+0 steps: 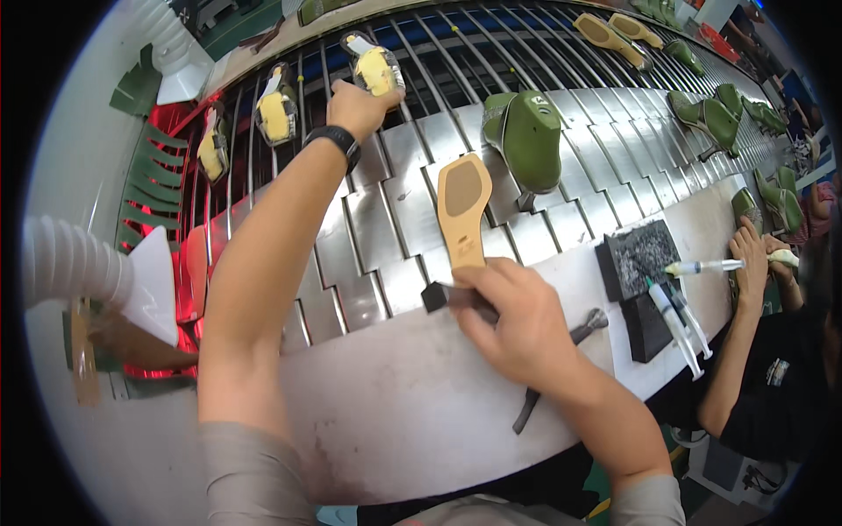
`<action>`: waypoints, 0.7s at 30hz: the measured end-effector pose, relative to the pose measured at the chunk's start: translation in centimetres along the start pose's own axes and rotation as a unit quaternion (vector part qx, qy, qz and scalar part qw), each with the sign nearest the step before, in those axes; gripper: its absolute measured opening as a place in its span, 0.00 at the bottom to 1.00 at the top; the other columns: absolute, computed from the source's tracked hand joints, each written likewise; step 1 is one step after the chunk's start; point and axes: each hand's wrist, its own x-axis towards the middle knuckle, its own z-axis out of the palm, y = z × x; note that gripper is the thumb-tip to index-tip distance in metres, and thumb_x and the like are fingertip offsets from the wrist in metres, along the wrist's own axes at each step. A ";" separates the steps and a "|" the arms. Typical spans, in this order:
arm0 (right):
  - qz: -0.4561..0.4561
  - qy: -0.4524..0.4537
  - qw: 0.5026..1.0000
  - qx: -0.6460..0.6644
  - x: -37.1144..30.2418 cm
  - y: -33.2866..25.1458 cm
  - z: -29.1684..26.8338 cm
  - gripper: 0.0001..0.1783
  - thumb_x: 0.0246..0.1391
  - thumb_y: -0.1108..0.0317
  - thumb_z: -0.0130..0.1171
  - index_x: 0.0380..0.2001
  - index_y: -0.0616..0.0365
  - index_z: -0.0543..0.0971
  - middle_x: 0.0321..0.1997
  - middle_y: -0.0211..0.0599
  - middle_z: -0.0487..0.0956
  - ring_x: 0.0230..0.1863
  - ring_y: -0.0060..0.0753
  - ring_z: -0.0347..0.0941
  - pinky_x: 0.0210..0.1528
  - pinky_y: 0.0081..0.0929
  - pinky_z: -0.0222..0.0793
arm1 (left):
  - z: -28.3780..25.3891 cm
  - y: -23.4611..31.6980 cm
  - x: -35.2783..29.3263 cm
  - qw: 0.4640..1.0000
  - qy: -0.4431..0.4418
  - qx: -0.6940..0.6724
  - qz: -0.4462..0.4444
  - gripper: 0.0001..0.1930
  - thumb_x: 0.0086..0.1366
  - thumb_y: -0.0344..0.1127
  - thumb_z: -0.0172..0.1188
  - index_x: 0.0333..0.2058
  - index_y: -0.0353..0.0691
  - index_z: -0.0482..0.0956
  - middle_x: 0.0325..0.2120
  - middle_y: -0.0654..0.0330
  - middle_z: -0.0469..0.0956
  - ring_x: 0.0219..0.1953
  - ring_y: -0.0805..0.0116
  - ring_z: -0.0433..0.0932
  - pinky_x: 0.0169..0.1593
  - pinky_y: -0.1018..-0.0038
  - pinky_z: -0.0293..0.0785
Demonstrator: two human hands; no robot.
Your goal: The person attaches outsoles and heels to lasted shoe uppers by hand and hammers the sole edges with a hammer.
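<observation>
My left hand (pixel 358 110) is closed around the near end of a shoe (pixel 379 70) at the far side of the roller conveyor. Its yellow bottom faces up, with a dark, shiny edge around it. Close to the front edge, my right hand (pixel 517 324) pinches the narrow end of a tan shoe sole (pixel 465 197) with a darker oval patch. The same hand also grips a small black block (pixel 435 296), partly hidden by its fingers. Two similar yellow-bottomed shoes, one in the middle (pixel 276 112) and one at the left (pixel 212 149), lie on the rollers. A pair of green shoe lasts (pixel 535 140) stands right of the sole.
On the pale ledge (pixel 377 412) lie a hammer (pixel 561 368), black foam blocks (pixel 645 254) and syringes (pixel 680 324). A red-lit opening with green flaps (pixel 153 193) and white hoses (pixel 79 263) stands left. At right, a co-worker's hands (pixel 750 259) work beside more green lasts (pixel 781 197).
</observation>
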 end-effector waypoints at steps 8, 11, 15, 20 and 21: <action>0.000 -0.008 1.000 0.005 -0.1 0.4 -0.6 0.21 0.47 0.73 0.69 0.47 0.60 0.80 0.37 0.44 0.79 0.37 0.50 0.77 0.41 0.43 0.72 | 7.2 3.0 5.9 0.980 0.142 0.020 -0.137 0.54 0.48 0.50 0.79 0.65 0.33 0.54 0.61 0.36 0.66 0.62 0.37 0.72 0.64 0.52 0.73; 0.004 -0.026 0.999 0.024 -0.3 0.0 -1.0 0.22 0.48 0.73 0.69 0.49 0.61 0.81 0.39 0.45 0.81 0.37 0.49 0.78 0.41 0.41 0.73 | 2.6 0.5 4.4 0.988 0.120 -0.024 -0.089 0.44 0.47 0.44 0.78 0.58 0.28 0.67 0.49 0.42 0.80 0.52 0.45 0.82 0.58 0.62 0.78; 0.047 -0.003 0.988 0.146 -0.8 0.1 -0.4 0.13 0.58 0.65 0.67 0.43 0.62 0.83 0.35 0.43 0.81 0.35 0.44 0.79 0.39 0.37 0.73 | -6.3 -2.7 -6.9 0.977 0.010 -0.215 -0.009 0.38 0.46 0.35 0.73 0.57 0.27 0.73 0.42 0.49 0.82 0.41 0.59 0.82 0.47 0.67 0.77; 0.221 0.015 0.900 0.376 -2.7 -0.5 0.3 0.17 0.64 0.60 0.64 0.46 0.65 0.83 0.35 0.41 0.83 0.37 0.26 0.77 0.43 0.28 0.74 | -16.6 -4.3 -29.0 0.973 0.095 -0.001 0.210 0.44 0.46 0.31 0.71 0.65 0.34 0.66 0.53 0.47 0.77 0.51 0.51 0.80 0.53 0.61 0.78; 0.221 0.043 0.872 0.435 -4.1 -2.7 0.9 0.16 0.64 0.61 0.64 0.45 0.64 0.83 0.39 0.46 0.84 0.42 0.32 0.79 0.48 0.31 0.73 | -18.6 -4.2 -33.4 0.950 0.129 0.088 0.272 0.45 0.46 0.29 0.71 0.66 0.36 0.66 0.56 0.46 0.75 0.53 0.48 0.79 0.54 0.59 0.78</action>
